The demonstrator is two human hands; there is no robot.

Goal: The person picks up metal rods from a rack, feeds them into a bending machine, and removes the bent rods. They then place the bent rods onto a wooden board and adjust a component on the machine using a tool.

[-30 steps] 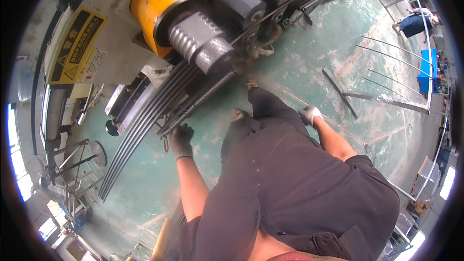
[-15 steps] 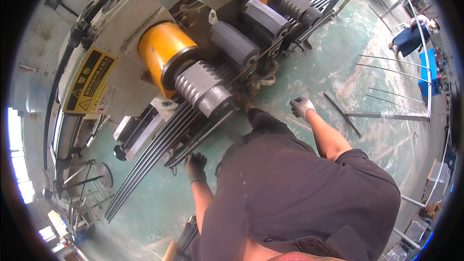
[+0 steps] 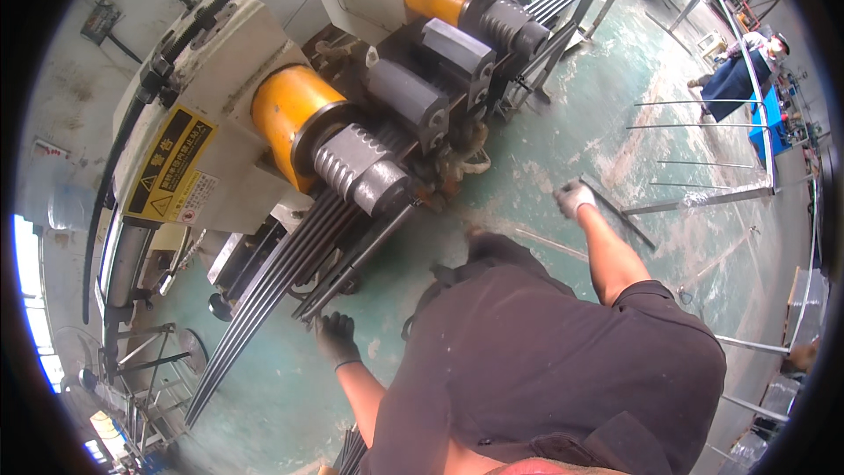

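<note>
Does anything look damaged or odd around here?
Yes, the green floor looks scuffed: pale patches interrupt its colour beyond the gloved right hand, perhaps from wear. Otherwise, I see no obvious spill or breakage.

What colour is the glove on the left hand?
The glove looks dark grey, shown in the head view.

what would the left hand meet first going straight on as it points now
Probably the lower end of the slender dark metal bar, just beyond the grey-gloved left hand, though depth is hard to judge.
</note>
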